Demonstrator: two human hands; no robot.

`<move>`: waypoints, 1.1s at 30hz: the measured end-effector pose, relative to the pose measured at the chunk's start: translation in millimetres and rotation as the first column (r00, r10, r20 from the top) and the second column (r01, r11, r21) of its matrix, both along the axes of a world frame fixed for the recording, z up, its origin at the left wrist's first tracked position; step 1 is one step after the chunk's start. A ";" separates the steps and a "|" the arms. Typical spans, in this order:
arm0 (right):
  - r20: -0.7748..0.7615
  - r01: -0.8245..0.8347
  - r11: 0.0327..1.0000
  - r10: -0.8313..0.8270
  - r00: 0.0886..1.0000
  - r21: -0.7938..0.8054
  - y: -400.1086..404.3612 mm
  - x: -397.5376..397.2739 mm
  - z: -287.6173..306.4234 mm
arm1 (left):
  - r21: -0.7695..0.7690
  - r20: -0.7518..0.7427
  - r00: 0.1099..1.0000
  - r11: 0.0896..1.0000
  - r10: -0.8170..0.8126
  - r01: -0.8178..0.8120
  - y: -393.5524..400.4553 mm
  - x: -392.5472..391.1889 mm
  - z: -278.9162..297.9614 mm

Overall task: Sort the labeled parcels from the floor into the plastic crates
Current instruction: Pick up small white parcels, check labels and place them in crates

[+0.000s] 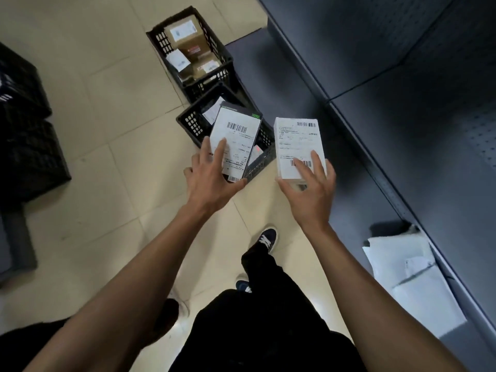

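the left hand (212,174) holds a flat dark parcel with a white barcode label (236,142), fingers spread on its face and thumb under its near edge. the right hand (308,189) grips a white labeled box (298,146) the same way. the dark parcel hangs over the near black plastic crate (194,123), which holds other labeled parcels. just beyond it, a second black plastic crate (161,40) holds brown cardboard boxes (188,40). both crates stand on the beige tiled floor (107,130) beside dark grey metal shelving (402,89)
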State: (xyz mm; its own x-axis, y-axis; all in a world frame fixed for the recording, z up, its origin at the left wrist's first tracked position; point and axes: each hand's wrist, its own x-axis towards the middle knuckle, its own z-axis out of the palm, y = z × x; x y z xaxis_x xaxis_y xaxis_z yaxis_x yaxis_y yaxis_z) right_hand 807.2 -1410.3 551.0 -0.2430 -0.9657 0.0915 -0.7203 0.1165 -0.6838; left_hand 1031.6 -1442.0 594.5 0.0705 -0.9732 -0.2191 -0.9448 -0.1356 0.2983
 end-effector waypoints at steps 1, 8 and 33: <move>0.011 -0.002 1.000 0.002 1.000 0.000 -10.8 1.3 -1.7 | 0.007 0.001 1.000 1.000 -0.016 0.016 -13.2 1.4 -3.3; -0.006 0.040 0.999 -0.040 0.999 -0.004 -60.8 8.4 -18.4 | 0.072 -0.028 0.999 0.997 -0.030 0.031 -73.1 11.6 -17.6; 0.064 0.664 0.747 -0.665 0.744 0.039 -181.7 177.1 -162.0 | 0.216 -0.067 0.849 0.823 -0.524 0.525 -319.7 98.9 -218.0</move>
State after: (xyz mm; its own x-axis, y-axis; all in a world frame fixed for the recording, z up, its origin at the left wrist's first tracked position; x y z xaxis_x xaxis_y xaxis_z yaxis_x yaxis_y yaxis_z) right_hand 984.3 -1592.0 389.0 -0.8290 -0.5580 0.0383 -0.4081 0.5567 -0.7235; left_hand 1130.5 -1761.7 376.4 -0.4387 -0.7902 -0.4280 -0.8906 0.3187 0.3245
